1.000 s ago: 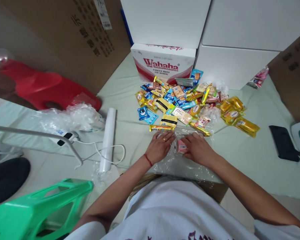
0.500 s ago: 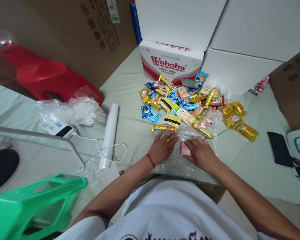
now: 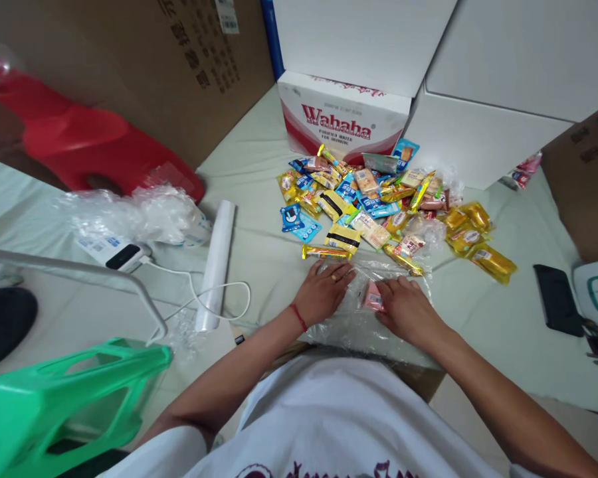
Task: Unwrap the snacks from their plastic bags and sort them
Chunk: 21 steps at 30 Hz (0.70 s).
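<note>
The pale green cloth-covered counter [image 3: 259,259] carries everything here, and its smooth, slightly wrinkled cover is the first risk: the clear crinkled plastic bag [image 3: 363,318] lying flat at its near edge looks slippery, and a sideways push could slide it towards the person's lap or off the edge.

Beyond the bag, the heap of small yellow, blue and gold foil snack packets [image 3: 379,209] sits close, spread in front of the white and red Wahaha cardboard box [image 3: 341,126]. The nearest of them, a thin gold stick-shaped wrapper [image 3: 323,252], lies just beside the left fingers, so a careless sweep could knock it or drag stray packets onto the bag.

The left hand [image 3: 325,291] lies palm down, fingers spread and flat, pressing the left part of the bag against the counter; it grips nothing. The right hand [image 3: 407,307] also rests palm down on the film, fingers loosely extended, their tips touching the small pink rectangular packet [image 3: 372,297]. That packet lies between the two hands, seemingly under or inside the plastic, though I cannot tell which. My judgement is that pressure through thin film could tear it or let the packet slip out from under the fingertips.
</note>
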Each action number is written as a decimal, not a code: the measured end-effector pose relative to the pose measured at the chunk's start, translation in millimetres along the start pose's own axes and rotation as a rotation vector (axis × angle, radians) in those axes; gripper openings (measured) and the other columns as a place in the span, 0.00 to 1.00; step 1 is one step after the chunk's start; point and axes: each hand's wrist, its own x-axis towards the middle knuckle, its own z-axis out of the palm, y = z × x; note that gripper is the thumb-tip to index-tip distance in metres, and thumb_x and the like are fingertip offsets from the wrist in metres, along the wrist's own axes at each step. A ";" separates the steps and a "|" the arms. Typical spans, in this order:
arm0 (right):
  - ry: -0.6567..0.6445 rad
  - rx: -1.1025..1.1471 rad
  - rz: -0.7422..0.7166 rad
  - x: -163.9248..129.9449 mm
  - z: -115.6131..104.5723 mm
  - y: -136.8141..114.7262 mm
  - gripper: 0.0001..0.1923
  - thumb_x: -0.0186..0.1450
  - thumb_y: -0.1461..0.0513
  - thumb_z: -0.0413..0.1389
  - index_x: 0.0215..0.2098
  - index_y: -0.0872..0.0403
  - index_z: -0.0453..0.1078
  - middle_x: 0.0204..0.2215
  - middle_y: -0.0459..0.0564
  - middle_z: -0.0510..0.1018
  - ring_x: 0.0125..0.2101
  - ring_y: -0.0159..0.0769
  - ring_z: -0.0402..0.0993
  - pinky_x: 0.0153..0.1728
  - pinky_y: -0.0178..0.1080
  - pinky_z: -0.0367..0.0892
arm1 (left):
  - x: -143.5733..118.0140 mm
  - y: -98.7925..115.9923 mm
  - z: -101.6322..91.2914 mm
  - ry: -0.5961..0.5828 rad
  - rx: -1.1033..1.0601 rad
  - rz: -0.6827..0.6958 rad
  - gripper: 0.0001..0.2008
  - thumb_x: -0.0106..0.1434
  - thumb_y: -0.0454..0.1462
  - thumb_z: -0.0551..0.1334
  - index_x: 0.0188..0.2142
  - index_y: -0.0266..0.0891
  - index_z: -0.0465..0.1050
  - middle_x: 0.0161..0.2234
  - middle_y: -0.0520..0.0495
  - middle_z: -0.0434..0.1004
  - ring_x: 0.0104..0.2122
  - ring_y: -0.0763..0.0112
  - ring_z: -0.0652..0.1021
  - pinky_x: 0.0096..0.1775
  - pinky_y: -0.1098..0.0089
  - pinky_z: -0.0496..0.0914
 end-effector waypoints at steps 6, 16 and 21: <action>0.061 0.096 -0.038 -14.1 5.1 15.5 0.22 0.66 0.59 0.62 0.57 0.55 0.70 0.52 0.58 0.76 0.49 0.50 0.66 0.47 0.46 0.58 | 0.5 0.0 1.0 -0.001 -0.002 0.000 0.23 0.76 0.39 0.52 0.68 0.46 0.64 0.69 0.44 0.67 0.67 0.61 0.66 0.68 0.47 0.52; 0.040 0.121 -0.030 -25.5 -2.5 32.2 0.17 0.64 0.60 0.62 0.51 0.54 0.73 0.45 0.56 0.77 0.46 0.48 0.66 0.45 0.45 0.57 | 0.0 0.0 2.5 0.005 0.025 0.005 0.23 0.75 0.38 0.52 0.68 0.46 0.64 0.69 0.43 0.67 0.67 0.60 0.66 0.68 0.48 0.52; 0.069 0.111 0.009 -30.9 0.6 47.0 0.15 0.67 0.61 0.60 0.51 0.53 0.74 0.44 0.56 0.77 0.46 0.48 0.67 0.44 0.45 0.58 | 0.0 -0.9 4.7 0.008 0.032 0.006 0.23 0.75 0.38 0.52 0.68 0.45 0.64 0.69 0.45 0.66 0.68 0.61 0.66 0.68 0.47 0.53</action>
